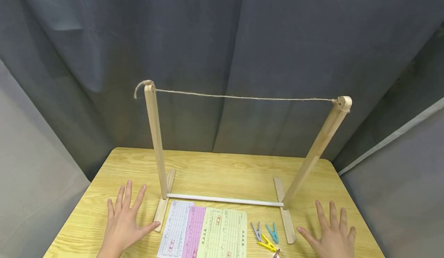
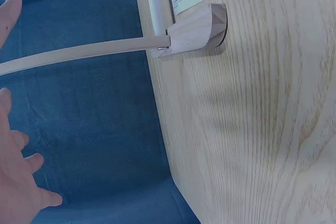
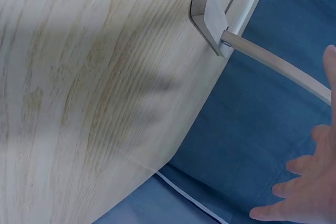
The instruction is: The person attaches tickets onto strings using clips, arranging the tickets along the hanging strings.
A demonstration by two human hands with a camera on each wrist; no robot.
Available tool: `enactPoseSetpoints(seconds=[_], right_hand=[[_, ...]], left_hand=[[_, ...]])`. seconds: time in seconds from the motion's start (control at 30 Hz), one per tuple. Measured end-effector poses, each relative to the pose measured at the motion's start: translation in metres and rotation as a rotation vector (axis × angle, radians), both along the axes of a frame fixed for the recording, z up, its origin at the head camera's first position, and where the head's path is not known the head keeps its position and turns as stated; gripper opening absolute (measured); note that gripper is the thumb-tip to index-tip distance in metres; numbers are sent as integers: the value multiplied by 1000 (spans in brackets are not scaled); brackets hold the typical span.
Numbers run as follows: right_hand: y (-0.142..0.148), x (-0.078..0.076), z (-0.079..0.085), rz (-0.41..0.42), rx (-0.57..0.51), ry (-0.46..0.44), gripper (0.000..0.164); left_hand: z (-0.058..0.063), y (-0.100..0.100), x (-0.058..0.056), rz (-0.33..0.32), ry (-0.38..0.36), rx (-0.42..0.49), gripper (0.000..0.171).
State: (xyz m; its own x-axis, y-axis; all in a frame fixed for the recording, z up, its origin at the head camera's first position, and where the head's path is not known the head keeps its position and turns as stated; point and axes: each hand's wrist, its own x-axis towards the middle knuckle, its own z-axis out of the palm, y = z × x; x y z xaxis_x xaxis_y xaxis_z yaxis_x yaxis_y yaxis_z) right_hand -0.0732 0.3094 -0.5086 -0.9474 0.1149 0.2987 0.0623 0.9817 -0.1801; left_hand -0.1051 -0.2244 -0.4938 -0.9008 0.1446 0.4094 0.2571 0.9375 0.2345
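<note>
My left hand (image 1: 124, 221) is spread flat over the left side of the table, thumb toward the stand's left foot (image 1: 161, 211), holding nothing. On the right, my right hand (image 1: 333, 235) has its fingers spread as well and holds nothing; its thumb points at the right foot (image 1: 287, 223). Between the hands lie paper slips: a white one (image 1: 175, 227), a pink one (image 1: 194, 227) and green ones (image 1: 223, 231). Beside them are a grey clothespin (image 1: 256, 231), a blue clothespin (image 1: 273, 233) and a yellow clothespin (image 1: 267, 244). Another small clip is partly cut off at the lower edge.
A wooden stand has a left post (image 1: 156, 142), a right post (image 1: 315, 150) and a white crossbar (image 1: 225, 199) low between them. Twine (image 1: 243, 97) runs between the post tops. Dark curtains (image 1: 222, 38) hang behind the table (image 1: 222, 173).
</note>
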Motion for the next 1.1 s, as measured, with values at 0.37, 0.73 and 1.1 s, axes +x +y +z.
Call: enactPoseSetpoints(seconds=[0.37,0.73,1.1], right_hand=[[-2,0,2,-5,9,-28,101],[-5,1,-3,19,-12,13,100],[-9,2,-14,27,-156,74,86]], left_hand=[[0,1,1,7,-17,-3,111],[-5,10,0,-37,27,50,110],[-16,39,-5,-129,73,157,102]])
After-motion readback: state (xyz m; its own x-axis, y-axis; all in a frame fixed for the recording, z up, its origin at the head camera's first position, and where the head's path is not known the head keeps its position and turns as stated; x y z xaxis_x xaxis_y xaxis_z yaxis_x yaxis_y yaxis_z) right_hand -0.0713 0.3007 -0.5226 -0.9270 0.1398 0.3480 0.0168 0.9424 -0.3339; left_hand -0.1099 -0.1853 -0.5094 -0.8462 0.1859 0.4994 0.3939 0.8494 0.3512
